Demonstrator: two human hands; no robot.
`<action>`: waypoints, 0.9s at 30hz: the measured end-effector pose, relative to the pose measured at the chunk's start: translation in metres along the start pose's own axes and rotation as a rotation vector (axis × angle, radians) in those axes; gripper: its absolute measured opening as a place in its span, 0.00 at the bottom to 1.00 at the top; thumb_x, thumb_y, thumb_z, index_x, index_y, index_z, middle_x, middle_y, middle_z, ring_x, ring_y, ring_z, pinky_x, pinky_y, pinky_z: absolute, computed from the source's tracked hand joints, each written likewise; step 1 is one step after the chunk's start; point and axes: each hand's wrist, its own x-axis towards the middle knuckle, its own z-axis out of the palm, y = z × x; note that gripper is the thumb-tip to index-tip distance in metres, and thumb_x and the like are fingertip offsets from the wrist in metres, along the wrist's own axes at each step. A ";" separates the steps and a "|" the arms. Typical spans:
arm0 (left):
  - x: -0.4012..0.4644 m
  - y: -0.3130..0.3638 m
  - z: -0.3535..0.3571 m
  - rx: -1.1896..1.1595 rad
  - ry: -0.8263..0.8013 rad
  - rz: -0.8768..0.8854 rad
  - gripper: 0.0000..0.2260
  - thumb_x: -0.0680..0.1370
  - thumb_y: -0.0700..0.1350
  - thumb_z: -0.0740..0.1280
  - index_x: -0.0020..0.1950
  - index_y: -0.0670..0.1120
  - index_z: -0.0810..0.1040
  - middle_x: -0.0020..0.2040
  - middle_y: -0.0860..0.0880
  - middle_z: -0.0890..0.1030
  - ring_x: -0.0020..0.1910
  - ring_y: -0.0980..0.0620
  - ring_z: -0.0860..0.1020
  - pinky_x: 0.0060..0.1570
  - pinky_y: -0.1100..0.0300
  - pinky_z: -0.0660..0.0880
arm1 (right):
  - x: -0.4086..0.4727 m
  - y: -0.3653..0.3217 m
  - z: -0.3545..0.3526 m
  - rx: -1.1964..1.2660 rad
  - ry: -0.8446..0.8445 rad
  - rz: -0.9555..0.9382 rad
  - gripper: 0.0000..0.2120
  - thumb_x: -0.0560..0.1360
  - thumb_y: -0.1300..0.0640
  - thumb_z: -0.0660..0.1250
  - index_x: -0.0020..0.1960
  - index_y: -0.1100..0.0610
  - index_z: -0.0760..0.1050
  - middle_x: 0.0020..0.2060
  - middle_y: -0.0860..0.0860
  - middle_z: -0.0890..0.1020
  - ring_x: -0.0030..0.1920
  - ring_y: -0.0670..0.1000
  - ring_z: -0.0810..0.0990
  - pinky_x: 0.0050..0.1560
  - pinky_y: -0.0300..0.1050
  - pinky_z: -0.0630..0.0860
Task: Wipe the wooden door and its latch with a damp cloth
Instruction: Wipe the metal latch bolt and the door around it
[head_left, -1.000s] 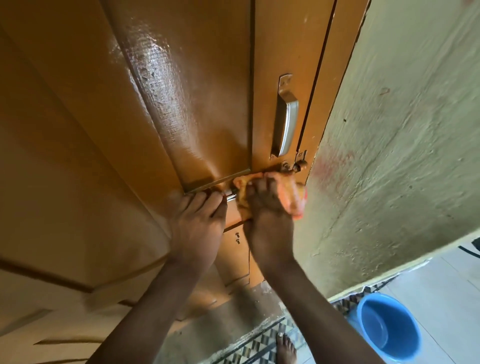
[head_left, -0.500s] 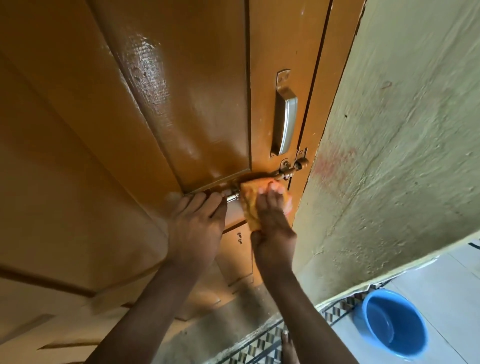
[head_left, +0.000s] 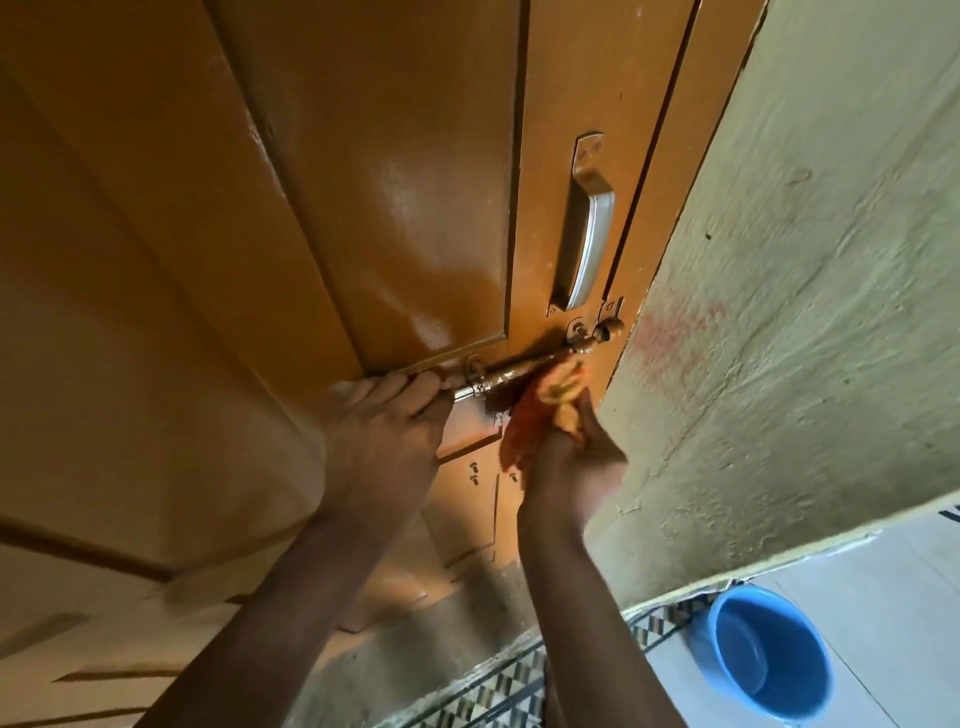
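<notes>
The glossy orange-brown wooden door (head_left: 363, 182) fills the left and middle of the view. Its brass sliding latch (head_left: 524, 369) runs across the stile, below a steel pull handle (head_left: 584, 228). My left hand (head_left: 384, 441) is closed around the latch's left end, where a short piece of silver bolt shows. My right hand (head_left: 571, 467) grips an orange and yellow cloth (head_left: 540, 410), pressed against the underside of the latch bar and the door just below it. The cloth hides part of the door beneath the bar.
A rough pale-green wall (head_left: 805, 312) stands right beside the door's edge. On the light floor at lower right sits a blue bucket (head_left: 769, 654), next to a patterned mat (head_left: 498, 686) at the threshold.
My right hand has dropped with the cloth from on top of the latch bar to beneath it, so the whole bar now shows. The left hand has kept its hold.
</notes>
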 end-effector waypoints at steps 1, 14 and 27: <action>0.000 0.000 -0.001 0.001 0.006 -0.001 0.17 0.68 0.34 0.78 0.56 0.44 0.87 0.48 0.48 0.83 0.46 0.43 0.80 0.45 0.51 0.70 | 0.007 -0.006 0.001 0.029 0.059 0.070 0.20 0.76 0.63 0.64 0.64 0.51 0.83 0.55 0.50 0.88 0.45 0.45 0.84 0.51 0.49 0.83; -0.003 -0.002 -0.002 -0.014 0.004 -0.007 0.16 0.70 0.35 0.80 0.57 0.43 0.88 0.47 0.47 0.83 0.45 0.43 0.80 0.44 0.50 0.75 | -0.025 0.012 0.007 -0.130 -0.125 -0.078 0.22 0.75 0.67 0.66 0.65 0.51 0.83 0.48 0.53 0.89 0.37 0.51 0.84 0.37 0.45 0.83; -0.001 -0.004 -0.002 -0.006 -0.004 0.061 0.13 0.79 0.43 0.65 0.57 0.43 0.87 0.47 0.47 0.81 0.46 0.44 0.78 0.45 0.50 0.72 | -0.043 -0.004 0.017 -0.026 -0.142 0.131 0.15 0.75 0.71 0.61 0.44 0.58 0.84 0.29 0.48 0.82 0.24 0.42 0.79 0.21 0.30 0.70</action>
